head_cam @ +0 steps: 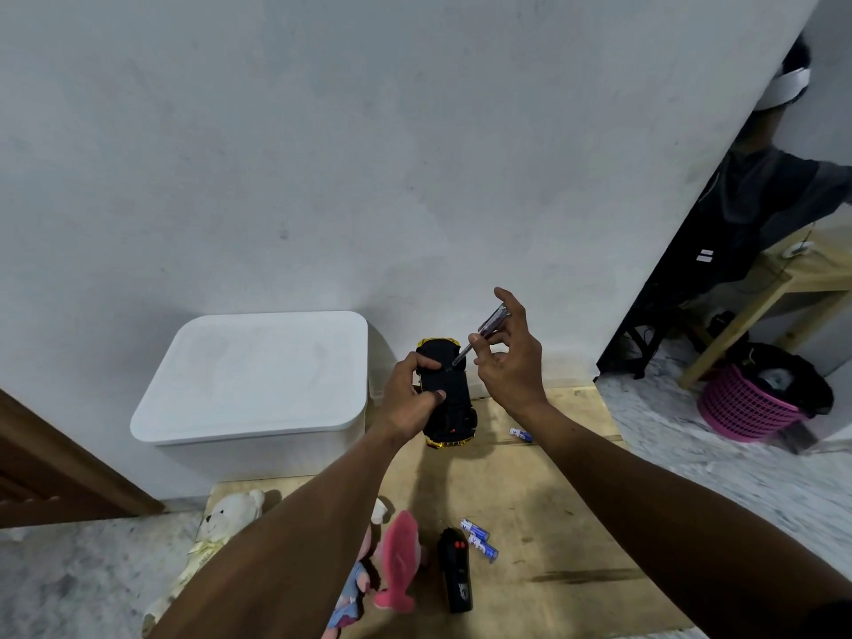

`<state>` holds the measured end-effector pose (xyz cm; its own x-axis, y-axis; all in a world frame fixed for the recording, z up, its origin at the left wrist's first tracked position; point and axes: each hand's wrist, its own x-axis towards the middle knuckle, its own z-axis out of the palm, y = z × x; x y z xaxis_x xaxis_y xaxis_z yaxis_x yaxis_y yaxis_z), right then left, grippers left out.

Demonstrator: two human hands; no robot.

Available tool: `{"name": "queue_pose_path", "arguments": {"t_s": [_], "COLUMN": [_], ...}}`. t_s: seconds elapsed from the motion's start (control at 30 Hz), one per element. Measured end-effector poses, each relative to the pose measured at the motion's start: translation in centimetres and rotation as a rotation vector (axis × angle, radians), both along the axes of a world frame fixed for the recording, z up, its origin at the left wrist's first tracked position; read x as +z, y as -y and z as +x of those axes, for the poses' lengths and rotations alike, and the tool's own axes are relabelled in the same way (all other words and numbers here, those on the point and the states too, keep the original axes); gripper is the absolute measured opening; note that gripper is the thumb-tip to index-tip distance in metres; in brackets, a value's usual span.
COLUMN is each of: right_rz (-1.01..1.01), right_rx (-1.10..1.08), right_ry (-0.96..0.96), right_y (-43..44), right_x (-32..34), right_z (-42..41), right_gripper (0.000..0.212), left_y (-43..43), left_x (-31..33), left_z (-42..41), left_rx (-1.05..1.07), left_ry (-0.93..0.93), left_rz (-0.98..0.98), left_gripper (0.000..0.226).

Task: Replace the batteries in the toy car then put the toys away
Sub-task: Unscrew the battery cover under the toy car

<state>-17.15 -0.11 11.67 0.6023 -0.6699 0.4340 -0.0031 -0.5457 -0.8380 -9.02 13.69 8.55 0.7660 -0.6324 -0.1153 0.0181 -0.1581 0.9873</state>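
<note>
My left hand (410, 394) grips the toy car (449, 398), which is turned upside down so its black underside with yellow trim faces me. My right hand (507, 357) pinches a screwdriver (479, 336) with a clear purple handle; its tip touches the car's underside near the front. Two blue and white batteries (479, 539) lie on the wooden board (544, 500) beside a black remote control (455, 576). A third battery (521, 434) lies further back, right of the car.
A white lidded storage box (258, 375) stands against the wall at left. A white teddy bear (216, 528), a pink fish plush (399, 560) and a doll (355, 588) lie near the board's front. A pink basket (751, 403) and a wooden table leg (737, 329) are at right.
</note>
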Motion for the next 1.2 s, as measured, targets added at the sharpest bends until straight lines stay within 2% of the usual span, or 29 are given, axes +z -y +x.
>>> {"name": "queue_pose_path", "arguments": {"t_s": [0.67, 0.9, 1.1, 1.2], "right_rz": [-0.041, -0.166, -0.137, -0.097], "right_rx": [0.028, 0.099, 0.088, 0.103], "right_ry": [-0.005, -0.08, -0.034, -0.026], "right_y": [0.1, -0.3, -0.1, 0.0], "right_x": [0.4, 0.6, 0.3, 0.4], "right_z": [0.4, 0.1, 0.2, 0.3], "right_gripper": [0.069, 0.07, 0.079, 0.072], "left_y": [-0.1, -0.3, -0.4, -0.4], "left_x": [0.0, -0.1, 0.0, 0.0], "left_z": [0.3, 0.1, 0.1, 0.2], "left_rx": [0.003, 0.003, 0.003, 0.011], "left_ry": [0.005, 0.024, -0.001, -0.023], "left_rz": [0.011, 0.016, 0.018, 0.008], "left_gripper": [0.041, 0.04, 0.04, 0.04]}}
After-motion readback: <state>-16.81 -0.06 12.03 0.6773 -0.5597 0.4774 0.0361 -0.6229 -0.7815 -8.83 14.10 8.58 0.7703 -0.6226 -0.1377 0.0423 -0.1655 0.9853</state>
